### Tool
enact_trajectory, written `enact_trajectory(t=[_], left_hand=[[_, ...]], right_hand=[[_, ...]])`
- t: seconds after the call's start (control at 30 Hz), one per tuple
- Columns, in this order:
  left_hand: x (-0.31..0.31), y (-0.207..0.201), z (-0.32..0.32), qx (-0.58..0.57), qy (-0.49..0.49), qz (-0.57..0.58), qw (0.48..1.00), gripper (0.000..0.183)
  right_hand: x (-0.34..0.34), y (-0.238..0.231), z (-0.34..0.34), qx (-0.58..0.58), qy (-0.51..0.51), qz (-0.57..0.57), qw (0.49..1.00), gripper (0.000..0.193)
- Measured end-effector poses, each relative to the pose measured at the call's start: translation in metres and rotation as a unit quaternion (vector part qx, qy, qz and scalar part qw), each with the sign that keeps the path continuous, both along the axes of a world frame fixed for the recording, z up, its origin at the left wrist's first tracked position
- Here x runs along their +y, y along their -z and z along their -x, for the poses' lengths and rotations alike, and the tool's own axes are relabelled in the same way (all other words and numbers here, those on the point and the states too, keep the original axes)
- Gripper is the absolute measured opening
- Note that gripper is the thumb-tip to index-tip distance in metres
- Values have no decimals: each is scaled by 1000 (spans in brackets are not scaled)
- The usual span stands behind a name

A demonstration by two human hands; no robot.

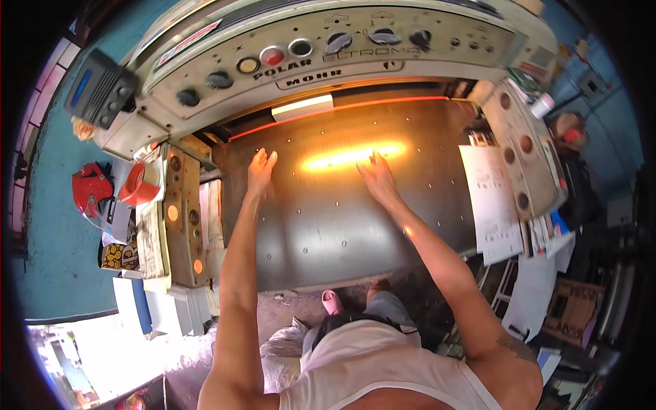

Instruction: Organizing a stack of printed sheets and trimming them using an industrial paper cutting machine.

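- While both arms stretch forward over the machine, the left hand (pixel 260 169) lies palm down on the dark steel bed (pixel 328 239) of an industrial paper cutter (pixel 321 61), its fingers extended and held close together, pinching nothing.
- The right hand (pixel 377 176) also rests flat on the bed, fingers straight and slightly fanned, gripping nothing; it sits well apart from the left hand.
- The bed is a smooth, dull-grey metal plate dotted with small round holes, and a bright orange glare (pixel 352 156) smears across it just beside the right hand's fingertips.
- A thin red light line (pixel 342 108) runs along the far edge of the bed, under the cutter's cream-painted housing.
- The housing carries a slanted control panel (pixel 328 44) with round knobs and push buttons, one of them red, one yellow.
- A pale rectangular block (pixel 302 107) sits at the throat of the cutter, beyond the left hand.
- To the right, a stack of printed white sheets (pixel 493 205) lies on the side table, its edges square and flat.
- To the left, a worn side extension (pixel 184 219) with round holes holds more paper, and a red helmet (pixel 91 188) with glossy shell rests beyond it.
- A pink sandal (pixel 333 301) shows on the rough floor below the bed's near edge.
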State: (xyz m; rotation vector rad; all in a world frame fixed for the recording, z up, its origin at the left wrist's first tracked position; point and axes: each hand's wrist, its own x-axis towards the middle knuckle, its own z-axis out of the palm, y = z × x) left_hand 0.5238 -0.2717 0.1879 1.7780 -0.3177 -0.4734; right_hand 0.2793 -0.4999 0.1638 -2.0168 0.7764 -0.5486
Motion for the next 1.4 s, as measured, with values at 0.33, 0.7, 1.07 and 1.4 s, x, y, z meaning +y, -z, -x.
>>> enact_trajectory(t=[0.33,0.7,1.07,1.4], left_hand=[[-129,55,-132,28,-179,20,983,58],[-85,38,-61,-44,-167,-92,981,47],[27,8,312,128,-120,47,983,46],[101,-12,336,-194,192,-124,954,41]], right_hand=[[-71,13,-248,-52,70,17,996,53],[-16,4,-194,-5,114,-98,989,50],[-3,11,84,40,-50,-59,996,49],[-18,-29,128,111,-263,-137,948,50]])
